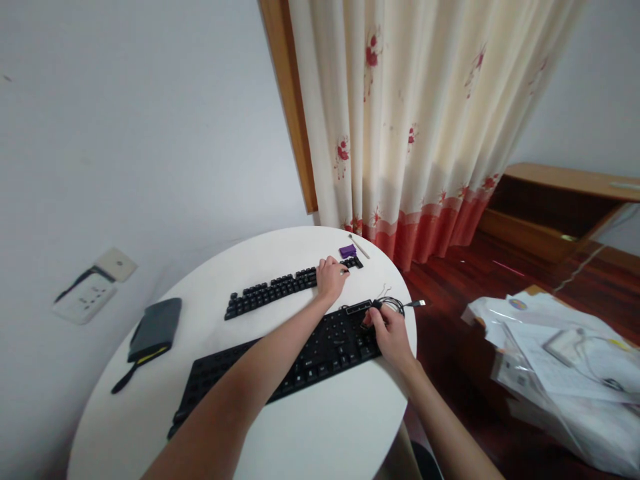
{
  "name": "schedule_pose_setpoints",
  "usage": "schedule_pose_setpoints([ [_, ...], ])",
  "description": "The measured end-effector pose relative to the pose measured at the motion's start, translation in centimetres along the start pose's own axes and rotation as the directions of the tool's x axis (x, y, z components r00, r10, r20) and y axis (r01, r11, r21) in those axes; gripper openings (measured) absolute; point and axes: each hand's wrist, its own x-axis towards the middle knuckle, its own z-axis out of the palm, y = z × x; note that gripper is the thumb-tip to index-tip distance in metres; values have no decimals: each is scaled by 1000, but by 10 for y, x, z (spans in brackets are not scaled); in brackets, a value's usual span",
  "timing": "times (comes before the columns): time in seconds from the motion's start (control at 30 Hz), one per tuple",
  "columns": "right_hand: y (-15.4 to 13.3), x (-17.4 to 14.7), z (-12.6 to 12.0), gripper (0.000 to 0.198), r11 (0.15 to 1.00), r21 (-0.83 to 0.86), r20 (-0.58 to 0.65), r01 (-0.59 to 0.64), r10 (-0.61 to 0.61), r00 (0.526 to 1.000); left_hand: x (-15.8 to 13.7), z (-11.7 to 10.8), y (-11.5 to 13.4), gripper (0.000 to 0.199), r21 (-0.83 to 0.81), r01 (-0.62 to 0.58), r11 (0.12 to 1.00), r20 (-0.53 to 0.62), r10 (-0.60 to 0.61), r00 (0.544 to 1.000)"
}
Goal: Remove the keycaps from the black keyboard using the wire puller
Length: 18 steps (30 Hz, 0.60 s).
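Observation:
A black keyboard (323, 353) lies across the round white table, partly hidden under my left forearm. Beyond it, loose black keycaps (270, 293) are laid out in rows. My left hand (331, 277) is over the right part of these rows, its fingers pinched by a small dark keycap (344, 271). At the keyboard's right end, my right hand (391, 330) is closed with curled fingers over the number pad. What it grips is mostly hidden. Beside it are a coiled black cable (395, 305) with a USB plug (416, 303) and a thin wire tool (384, 291).
A purple cloth (347, 251) and a slim brush (360, 247) lie near the far edge. On the left is a dark grey pouch (156, 328) with a strap. Wall sockets (85, 297), a floral curtain (380, 133) and a paper-covered box (555, 373) surround the table.

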Motion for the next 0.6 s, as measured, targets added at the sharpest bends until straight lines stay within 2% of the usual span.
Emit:
schedule_pose_setpoints([
  [0.4, -2, 2, 0, 33, 1000, 5, 2, -6, 6, 1000, 0, 4, -3, 14, -16, -9, 1000, -39, 8, 999],
  [0.6, -2, 2, -1, 32, 1000, 19, -11, 2, -2, 1000, 0, -3, 0, 37, -45, 5, 999, -69, -8, 998],
])
